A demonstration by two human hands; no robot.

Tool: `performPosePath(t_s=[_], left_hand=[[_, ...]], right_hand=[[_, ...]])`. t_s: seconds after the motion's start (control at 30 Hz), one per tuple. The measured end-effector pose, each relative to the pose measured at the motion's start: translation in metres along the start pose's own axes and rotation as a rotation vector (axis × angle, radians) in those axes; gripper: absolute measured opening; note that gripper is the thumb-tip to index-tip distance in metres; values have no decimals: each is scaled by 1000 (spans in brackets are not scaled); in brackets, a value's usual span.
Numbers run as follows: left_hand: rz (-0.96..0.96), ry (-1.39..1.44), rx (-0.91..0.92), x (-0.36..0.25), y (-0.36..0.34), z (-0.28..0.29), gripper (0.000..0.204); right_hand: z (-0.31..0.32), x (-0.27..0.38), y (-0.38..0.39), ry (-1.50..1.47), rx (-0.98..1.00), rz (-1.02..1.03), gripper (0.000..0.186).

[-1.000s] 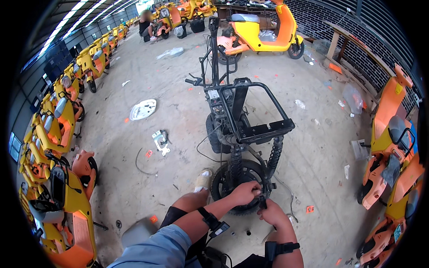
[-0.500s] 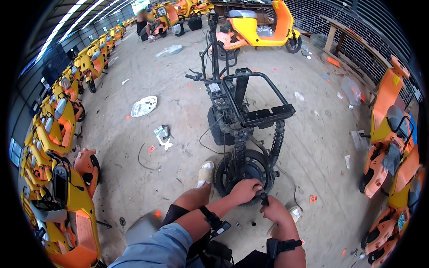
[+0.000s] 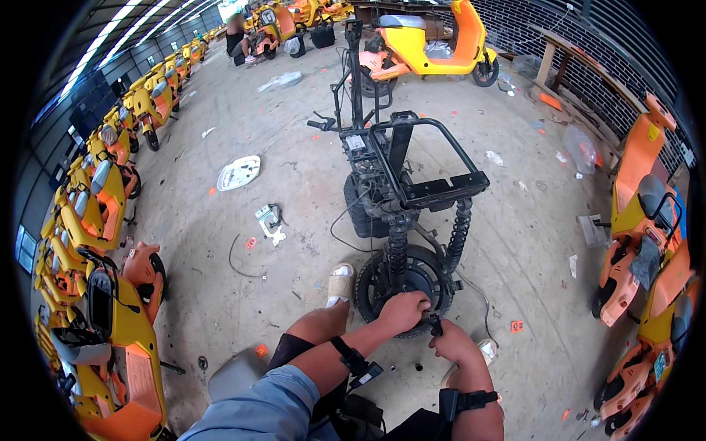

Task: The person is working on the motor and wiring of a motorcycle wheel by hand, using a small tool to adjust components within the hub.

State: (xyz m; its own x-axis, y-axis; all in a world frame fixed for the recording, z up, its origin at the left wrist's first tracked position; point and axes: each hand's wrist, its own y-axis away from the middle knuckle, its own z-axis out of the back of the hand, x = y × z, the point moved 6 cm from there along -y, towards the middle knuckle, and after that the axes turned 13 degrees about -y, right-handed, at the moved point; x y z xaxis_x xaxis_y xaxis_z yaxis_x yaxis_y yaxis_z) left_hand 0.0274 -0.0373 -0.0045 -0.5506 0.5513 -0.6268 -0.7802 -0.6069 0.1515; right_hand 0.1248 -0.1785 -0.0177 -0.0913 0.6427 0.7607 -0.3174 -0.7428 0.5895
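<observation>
A stripped black scooter frame stands before me, its rear wheel nearest to me between two coil-spring shock absorbers. My left hand reaches over the near side of the tyre with its fingers pinched together; what they hold, if anything, is too small to make out. Just right of it, my right hand is closed round a small black object, whose upper end points up toward the wheel. Its exact kind is not clear. A dark cable runs along the floor right of the wheel.
Yellow and orange scooters line the left, with more at the right. Another scooter stands beyond the frame. On the floor lie a white panel and a metal bracket. A person sits far back.
The view has shifted very slightly. Both hands keep nearly the same place at the wheel, and the right hand still holds the black object.
</observation>
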Motion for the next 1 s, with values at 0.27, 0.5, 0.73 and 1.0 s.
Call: performPosePath(t_s=[0.27, 0.5, 0.73, 1.0], left_hand=[[28, -12, -107, 1, -17, 3, 19], [77, -62, -129, 2, -44, 11, 17], [109, 69, -160, 21, -86, 40, 17], [-67, 87, -76, -21, -79, 28, 22]], right_hand=[[9, 2, -19, -20, 18, 0, 29], [29, 25, -35, 60, 56, -27, 29], [46, 33, -32, 198, 223, -111, 35], [69, 32, -44, -76, -180, -9, 29]])
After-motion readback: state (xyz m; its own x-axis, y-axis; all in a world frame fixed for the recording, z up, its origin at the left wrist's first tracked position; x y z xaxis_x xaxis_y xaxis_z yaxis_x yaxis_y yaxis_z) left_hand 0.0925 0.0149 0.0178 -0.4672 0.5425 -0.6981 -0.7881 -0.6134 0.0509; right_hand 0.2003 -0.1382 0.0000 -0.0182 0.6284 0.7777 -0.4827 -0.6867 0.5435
